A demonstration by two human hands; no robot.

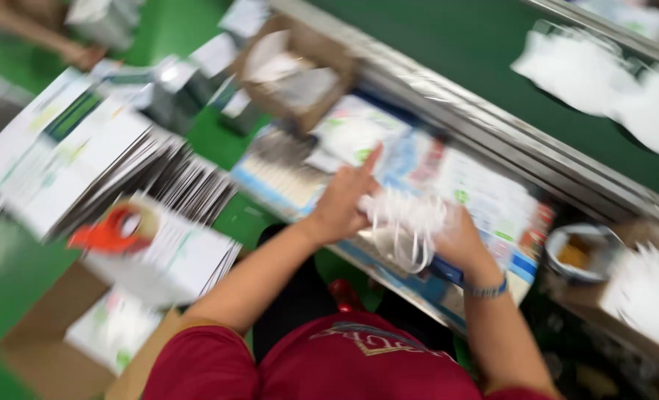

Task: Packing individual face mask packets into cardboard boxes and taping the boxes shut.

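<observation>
My left hand (342, 204) and my right hand (459, 243) close together on a white bundle of face masks with dangling ear loops (403, 222). The left hand grips its left side with the index finger pointing up. Gripping the right side is the right hand, which wears a bluish wristband (489, 289). Beneath the hands lie printed flat packages in white, blue and green (485, 196) on a work surface. The whole view is blurred by motion.
Stacks of flat printed cartons (85, 148) fan out at left, with a red tape dispenser (115, 230) on one stack. An open cardboard box (300, 74) stands behind. A green conveyor belt (455, 37) carries white mask piles (589, 70). A round tub (581, 252) sits right. Another person's arm (41, 33) is top left.
</observation>
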